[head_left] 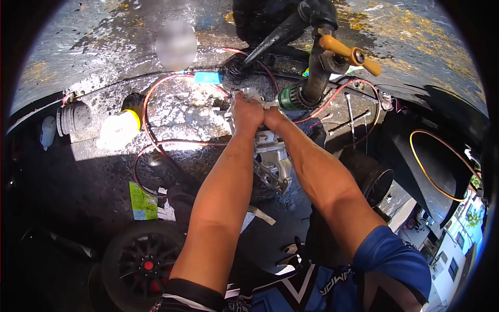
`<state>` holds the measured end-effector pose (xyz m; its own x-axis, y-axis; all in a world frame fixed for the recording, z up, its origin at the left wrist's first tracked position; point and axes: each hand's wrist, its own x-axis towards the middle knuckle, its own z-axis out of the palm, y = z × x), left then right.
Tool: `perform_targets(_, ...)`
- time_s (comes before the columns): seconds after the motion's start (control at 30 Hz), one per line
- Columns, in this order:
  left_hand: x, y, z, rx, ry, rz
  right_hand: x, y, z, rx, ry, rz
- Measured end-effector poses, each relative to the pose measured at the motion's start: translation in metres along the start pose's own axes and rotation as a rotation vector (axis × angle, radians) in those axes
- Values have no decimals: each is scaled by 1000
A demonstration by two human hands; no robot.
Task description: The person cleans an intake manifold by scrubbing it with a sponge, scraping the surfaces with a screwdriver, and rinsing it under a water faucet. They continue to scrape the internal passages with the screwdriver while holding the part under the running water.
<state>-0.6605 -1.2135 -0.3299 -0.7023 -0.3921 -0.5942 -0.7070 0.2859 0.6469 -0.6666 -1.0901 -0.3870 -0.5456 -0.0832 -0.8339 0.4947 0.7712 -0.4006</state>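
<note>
Both arms reach forward to a silver metal part [274, 156] on the dark, worn bench. My left hand [247, 113] lies over its upper end, with the fingers curled down around it. Close against it on the right, my right hand [274, 118] is also closed at the part's upper end. What its fingers hold is hidden by the hand. The part's lower end, with openings and a bracket-like shape, shows between my forearms. Just right of the hands is a green and black ring fitting [292, 98].
A vise-like tool with a wooden handle [343, 49] rises at the upper right. A red hose [150, 112] loops across the bench [104, 177]. A blue item [208, 77], a yellow-rimmed container [120, 129] and a wheel [143, 265] are at the left.
</note>
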Motion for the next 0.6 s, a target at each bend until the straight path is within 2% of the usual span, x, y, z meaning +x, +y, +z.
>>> perform_targets(0.07,-4,11,-13,215,-118,35,-3,14,-1,-257,-6,-253)
perform_targets(0.1,1,5,-13,318,-199,88,-2,20,4,-151,6,-181)
perform_targets(0.13,14,-6,-2,272,-236,-71,-1,27,6,-43,19,-113)
perform_targets(0.17,27,-37,18,393,-280,-6,-13,22,2,21,29,-68)
perform_targets(0.27,18,-34,26,423,-308,25,-51,4,-10,167,44,8)
perform_targets(0.33,6,-15,11,388,-421,-2,-62,9,-14,214,51,8)
perform_targets(0.37,2,-14,10,369,-335,87,-62,11,-13,127,64,32)
perform_targets(0.4,4,-10,10,488,-388,75,-61,13,-14,98,37,29)
perform_targets(0.5,0,3,-2,520,-369,47,-84,-1,-34,107,-64,-28)
perform_targets(0.6,16,-6,3,510,-288,73,-94,-8,-39,-25,-10,-93)
